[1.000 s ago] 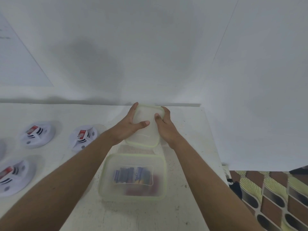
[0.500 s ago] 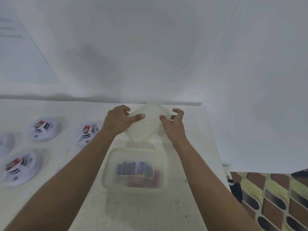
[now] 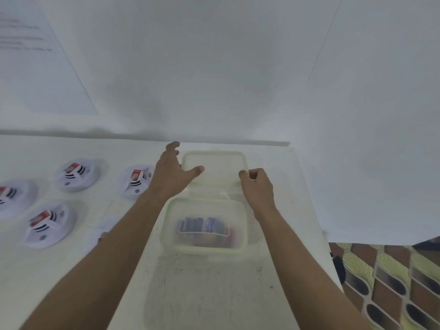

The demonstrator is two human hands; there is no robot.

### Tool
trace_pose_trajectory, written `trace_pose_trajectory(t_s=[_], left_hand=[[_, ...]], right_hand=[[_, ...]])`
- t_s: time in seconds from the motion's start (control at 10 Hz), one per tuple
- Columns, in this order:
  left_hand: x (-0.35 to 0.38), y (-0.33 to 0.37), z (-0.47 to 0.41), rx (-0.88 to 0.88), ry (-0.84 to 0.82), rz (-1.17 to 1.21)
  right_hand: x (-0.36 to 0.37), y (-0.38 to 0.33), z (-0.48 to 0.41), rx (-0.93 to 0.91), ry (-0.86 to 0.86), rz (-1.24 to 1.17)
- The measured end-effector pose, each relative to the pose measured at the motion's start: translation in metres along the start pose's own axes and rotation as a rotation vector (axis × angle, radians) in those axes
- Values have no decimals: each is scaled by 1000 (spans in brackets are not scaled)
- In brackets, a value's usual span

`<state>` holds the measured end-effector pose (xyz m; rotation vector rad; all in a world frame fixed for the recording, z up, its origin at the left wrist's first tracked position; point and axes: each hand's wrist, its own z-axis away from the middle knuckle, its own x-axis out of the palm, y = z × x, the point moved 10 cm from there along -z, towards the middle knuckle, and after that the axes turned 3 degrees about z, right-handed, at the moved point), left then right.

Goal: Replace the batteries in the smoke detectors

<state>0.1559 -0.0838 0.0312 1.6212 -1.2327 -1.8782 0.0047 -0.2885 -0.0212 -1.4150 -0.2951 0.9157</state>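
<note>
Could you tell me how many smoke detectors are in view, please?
4 smoke detectors: back left, back right, front left at frame edge, front right; the forearm may hide another.

Round white smoke detectors (image 3: 76,175) with red labels lie at left, blue batteries (image 3: 202,226) sit in the open clear tub (image 3: 166,234), its lid (image 3: 214,163) flat just behind.

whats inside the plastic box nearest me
Inside the plastic box lie blue batteries side by side, with something reddish beside them, too blurred to name. Anything underneath them is covered.
</note>
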Motion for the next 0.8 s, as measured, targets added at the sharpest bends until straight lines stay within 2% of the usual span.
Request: trace_pose_trajectory(t_s=[0.1,0.5,0.7,0.8], left_hand=[[-2,-11,7,-41,-24,74],[-8,-18,17,-36,-11,21],[-6,-16,18,-12,-58,2],[-9,-10,23,-17,-85,35]], right_hand=[[2,4,7,4,-2,9],[6,-1,11,-65,-5,99],[9,1,15,16,-49,21],[2,-8,21,15,-14,-31]])
